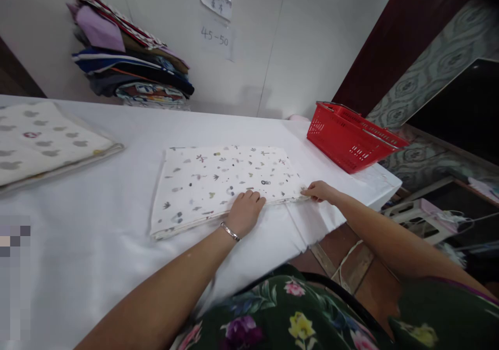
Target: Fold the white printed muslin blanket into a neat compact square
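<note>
A white cloth (pixel 218 178) printed with small grey and olive motifs lies folded in layers on the white-covered table. At its right near corner my right hand (pixel 318 191) is closed, fingertips pinching the edge. My left hand (pixel 245 215), with a silver bracelet on the wrist, rests palm down over the middle of the near edge. Its fingers lie bent and slightly apart on the top layer, while the thumb is hidden.
Another folded white cloth (pixel 54 137) with grey apple shapes lies at the left. Behind it a stack of folded fabrics (pixel 132 64) leans against the wall. A red basket (pixel 351 139) stands at the table's back right. A white stool (pixel 423 220) is beyond the right edge.
</note>
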Demonstrator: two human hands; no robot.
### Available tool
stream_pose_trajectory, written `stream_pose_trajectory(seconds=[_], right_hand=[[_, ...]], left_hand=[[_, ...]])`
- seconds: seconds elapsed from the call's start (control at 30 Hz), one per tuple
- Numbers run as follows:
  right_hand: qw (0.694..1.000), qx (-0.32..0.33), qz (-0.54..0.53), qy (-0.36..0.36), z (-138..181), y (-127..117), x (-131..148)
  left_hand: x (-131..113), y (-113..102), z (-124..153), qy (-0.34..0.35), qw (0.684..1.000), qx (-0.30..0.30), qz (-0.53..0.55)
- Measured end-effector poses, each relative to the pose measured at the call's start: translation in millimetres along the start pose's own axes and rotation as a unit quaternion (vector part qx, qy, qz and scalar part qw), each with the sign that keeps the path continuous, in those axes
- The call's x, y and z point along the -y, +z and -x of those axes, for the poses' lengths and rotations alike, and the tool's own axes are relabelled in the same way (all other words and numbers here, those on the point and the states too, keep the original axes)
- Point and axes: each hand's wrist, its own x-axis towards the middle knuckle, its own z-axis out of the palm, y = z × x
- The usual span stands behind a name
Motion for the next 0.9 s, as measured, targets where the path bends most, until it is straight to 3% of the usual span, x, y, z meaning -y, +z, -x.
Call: stream_pose_trajectory(seconds=[0.63, 0.9], right_hand=[[0.997, -0.046, -0.055, -0.007, 1, 5, -5], [0.994, -0.062, -0.089, -0.024, -8, 13, -27]], left_hand=[[2, -1, 8, -0.021, 0.999, -0.032, 0.01], [6, 1, 11, -0.03, 1.0, 0.008, 0.002]])
